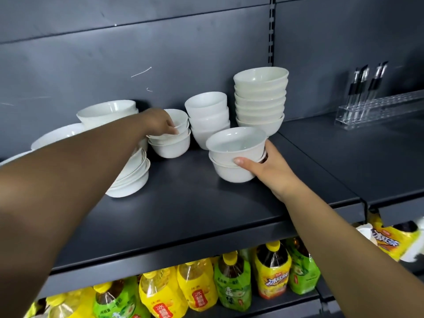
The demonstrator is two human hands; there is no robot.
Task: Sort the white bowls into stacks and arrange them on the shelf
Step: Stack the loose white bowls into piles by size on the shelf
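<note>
A slotted metal upright point(271, 31) runs down the dark back panel point(91, 53). Right of the upright, a clear pen rack point(378, 106) holds black pens point(360, 81); left of it, white scratches point(141, 71) mark the panel. Well below it stand yellow-capped bottles point(197, 288) with yellow and green labels.

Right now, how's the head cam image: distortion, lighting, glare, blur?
Head view: wide-angle warp bows the shelf edge and balloons the forearms; the left hand, pinching the small stack, is dim next to the right hand holding the front bowls; soft glare inside the tall stack and on the bottles; the pens and the bottom-right corner look smeared.
</note>
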